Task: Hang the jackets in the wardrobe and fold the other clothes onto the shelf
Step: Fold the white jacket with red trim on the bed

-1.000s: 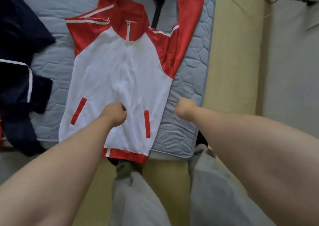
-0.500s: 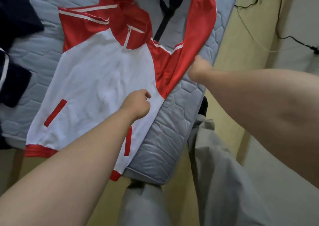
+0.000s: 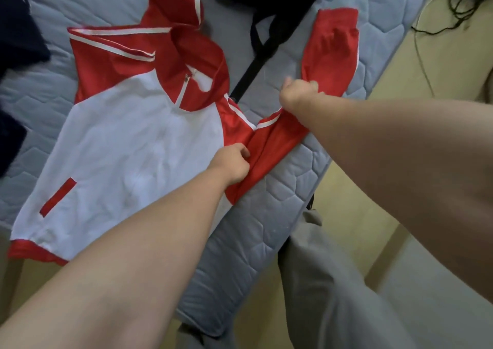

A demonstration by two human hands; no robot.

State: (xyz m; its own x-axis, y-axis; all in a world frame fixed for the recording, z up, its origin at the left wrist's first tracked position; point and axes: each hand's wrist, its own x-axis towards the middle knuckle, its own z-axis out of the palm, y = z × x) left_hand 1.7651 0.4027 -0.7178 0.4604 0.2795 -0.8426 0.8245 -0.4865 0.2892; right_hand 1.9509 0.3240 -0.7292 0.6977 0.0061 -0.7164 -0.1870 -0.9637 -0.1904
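Note:
A red and white zip jacket (image 3: 128,146) lies front-up and spread flat on a grey quilted mattress (image 3: 269,215). Its right sleeve (image 3: 330,55) is red and stretches up toward the mattress edge. My left hand (image 3: 232,163) is closed on the fabric at the jacket's right side, where the white body meets the red sleeve. My right hand (image 3: 298,93) is closed on the red sleeve about halfway along it. The jacket's left sleeve is folded behind the shoulder at the top left.
Dark navy clothes (image 3: 18,41) lie on the mattress at the left. A black bag with a strap (image 3: 266,52) lies above the jacket. Black cables (image 3: 458,4) trail on the yellow floor (image 3: 373,194) at the upper right. My grey trousers (image 3: 333,295) stand beside the mattress.
Both hands moved from the jacket's hem up and right. The left hand now grips the side at the armpit, and the right hand took hold of the red sleeve.

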